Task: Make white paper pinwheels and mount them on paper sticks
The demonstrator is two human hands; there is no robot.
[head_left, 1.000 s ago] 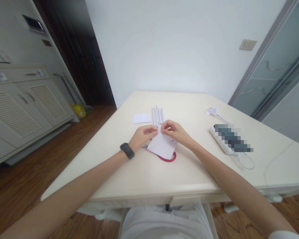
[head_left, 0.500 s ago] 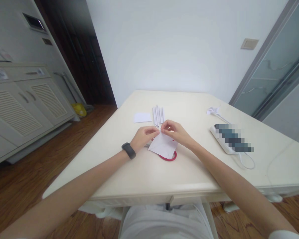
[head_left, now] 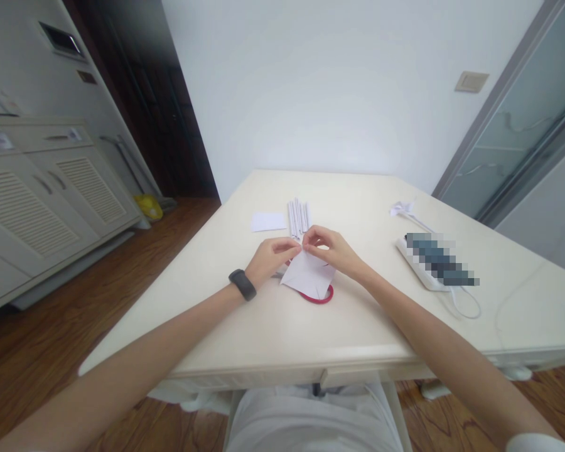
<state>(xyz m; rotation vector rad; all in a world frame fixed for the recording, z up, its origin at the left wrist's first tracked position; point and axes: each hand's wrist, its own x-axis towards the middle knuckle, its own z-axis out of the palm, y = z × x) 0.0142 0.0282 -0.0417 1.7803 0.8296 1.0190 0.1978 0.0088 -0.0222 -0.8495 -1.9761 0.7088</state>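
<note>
Together, the left hand (head_left: 269,256) and right hand (head_left: 333,249) pinch the top corner of a folded paper (head_left: 308,279) lying over red scissors (head_left: 321,297); uneven fingers could skew the crease or tear the tip.

1. Cream table (head_left: 273,333), wood floor below.
2. Small white paper slip (head_left: 269,221) lies flat at the table's far left.
3. Bundle of white paper sticks (head_left: 298,217) just right of the slip.
4. White power strip (head_left: 424,270) at right, its cable (head_left: 466,303) looping toward the near edge.
5. Small white folded paper piece (head_left: 402,209) beyond the strip.
6. Louvred white cabinets (head_left: 47,201) along the left wall.
</note>
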